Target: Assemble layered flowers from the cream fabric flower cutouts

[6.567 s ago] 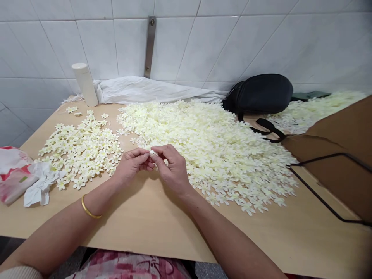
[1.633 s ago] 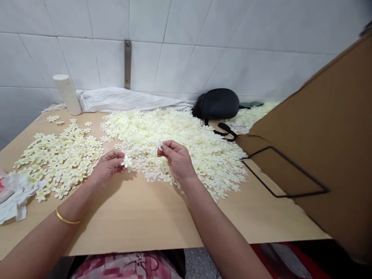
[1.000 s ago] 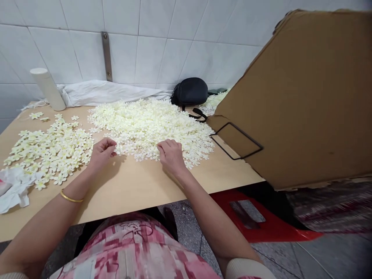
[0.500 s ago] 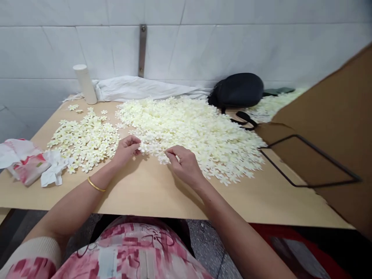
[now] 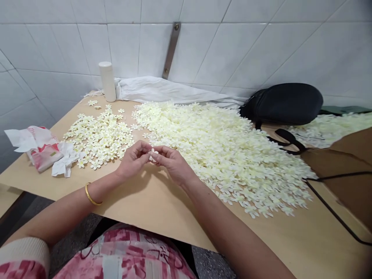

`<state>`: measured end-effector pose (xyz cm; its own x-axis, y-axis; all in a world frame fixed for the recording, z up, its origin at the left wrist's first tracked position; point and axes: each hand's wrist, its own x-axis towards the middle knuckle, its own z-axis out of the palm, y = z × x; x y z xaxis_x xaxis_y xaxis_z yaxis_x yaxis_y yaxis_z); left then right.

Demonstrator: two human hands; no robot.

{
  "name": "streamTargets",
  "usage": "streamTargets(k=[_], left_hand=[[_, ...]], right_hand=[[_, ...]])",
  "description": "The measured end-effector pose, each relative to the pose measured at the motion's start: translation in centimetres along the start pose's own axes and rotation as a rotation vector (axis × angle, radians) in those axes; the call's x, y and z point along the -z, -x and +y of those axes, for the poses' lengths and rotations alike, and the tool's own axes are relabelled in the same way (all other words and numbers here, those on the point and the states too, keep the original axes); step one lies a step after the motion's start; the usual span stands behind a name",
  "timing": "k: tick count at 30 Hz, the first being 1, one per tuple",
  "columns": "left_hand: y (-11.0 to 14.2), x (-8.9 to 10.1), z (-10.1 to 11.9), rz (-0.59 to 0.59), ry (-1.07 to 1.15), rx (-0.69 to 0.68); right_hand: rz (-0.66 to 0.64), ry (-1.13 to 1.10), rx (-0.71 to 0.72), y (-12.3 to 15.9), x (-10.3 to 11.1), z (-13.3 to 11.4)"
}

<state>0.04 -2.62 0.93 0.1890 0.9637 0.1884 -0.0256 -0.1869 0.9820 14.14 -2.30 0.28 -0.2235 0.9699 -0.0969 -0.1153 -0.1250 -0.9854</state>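
Grip: left hand [image 5: 133, 161] and right hand [image 5: 174, 164] meet fingertip to fingertip, both pinching one small white flower [image 5: 153, 155].
Flower's place: just above the table [image 5: 136, 203], in front of the near left edge of the large flower heap [image 5: 212, 143].
Flower's facing: petals spread toward the near side and upward; its outline is roughly round, so a long axis is hard to tell.
Table: pale, smooth, wood-coloured, bearing the large heap at centre and right and a smaller flower pile [image 5: 100, 135] at left.
Far edge: white bottle [image 5: 107, 83] standing at left, white cloth [image 5: 157, 90] stretched along the wall, black case [image 5: 287, 104] at right.
Left side: red-and-white packet [image 5: 43, 151] beside crumpled tissue [image 5: 65, 159].
Wall: pale tiles [image 5: 250, 50], with a slanting metal strip [image 5: 172, 50] screwed on.
Right side: brown cardboard [image 5: 348, 155] and black wire frame [image 5: 331, 207], both cut off by the edge.
Hidden: part of the pinched flower, behind thumbs and fingers; whether several blossoms are stacked there, I cannot tell.
Partly covered: more flowers [image 5: 345, 126] at far right, behind the cardboard.
Cut off: right forearm [image 5: 232, 224], at the near edge.
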Motion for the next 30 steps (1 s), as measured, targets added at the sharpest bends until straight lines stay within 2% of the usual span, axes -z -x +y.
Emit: streamTargets(k=[4,8,12,15,18,24,30], left_hand=[[-0.7,0.0,-0.9,-0.003,-0.048,-0.013],[-1.6,0.1,-1.3,-0.011,-0.074,0.003],[-1.7,0.5,-0.8,-0.007,0.007,0.164],[-1.5,0.8,-0.6,-0.098,0.029,0.298],[-1.4,0.8,-0.8,-0.14,0.055,0.317],[-1.3,0.4,-1.3,-0.117,0.088,0.358],[-1.2,0.6,-1.2,-0.162,0.052,0.374]], right_hand=[[0.055,-0.181,-0.112,-0.1,-0.1,0.0],[0.099,-0.212,-0.065,-0.4,0.1,0.3],[0.083,-0.189,0.033,-0.6,0.0,0.9],[0.109,-0.212,0.049,-0.7,-0.2,1.4],[0.131,-0.225,0.046,-0.6,-0.3,1.9],[0.099,-0.083,0.085,0.1,0.1,2.4],[0.124,0.1,0.146,0.4,0.3,2.2]])
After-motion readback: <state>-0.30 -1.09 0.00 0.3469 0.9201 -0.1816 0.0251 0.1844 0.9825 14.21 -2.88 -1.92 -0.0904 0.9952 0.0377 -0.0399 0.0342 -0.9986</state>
